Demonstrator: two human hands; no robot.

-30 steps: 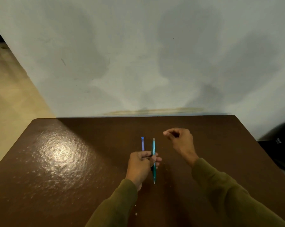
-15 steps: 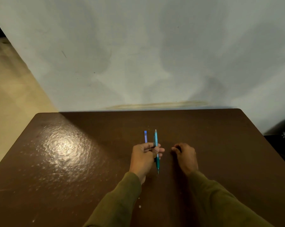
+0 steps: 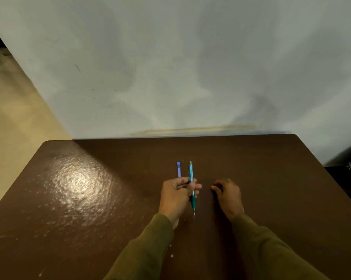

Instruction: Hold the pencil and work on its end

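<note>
Left hand [image 3: 177, 196] holds two pens, its fingers curled round both barrels: a teal pen [image 3: 191, 185] and a blue pen [image 3: 178, 169], of which only the upper end shows above the knuckles. Both pens point toward 12 o'clock, side by side and roughly parallel, with the teal pen's tip at 6 o'clock below the hand, just above or touching the table [image 3: 89, 219]; contact cannot be confirmed. Right hand [image 3: 228, 196] rests knuckles-up on the table at 3 o'clock of the pens, near but apart from them, fingers curled under; whether anything lies beneath them cannot be told. Judgement: the step in hand appears to be gathering pens into one bundle. To do it well, the left grip should sit near mid-barrel so neither pen pivots, ends levelled against the table, and the thumb kept across both barrels. Risk noted: the teal pen sits at the fingertips and may slip. Surroundings: a bright glare patch on the table at 9 o'clock, a grey wall [image 3: 170, 67] at 12 o'clock, a dark object [image 3: 350, 172] at the right edge
</note>
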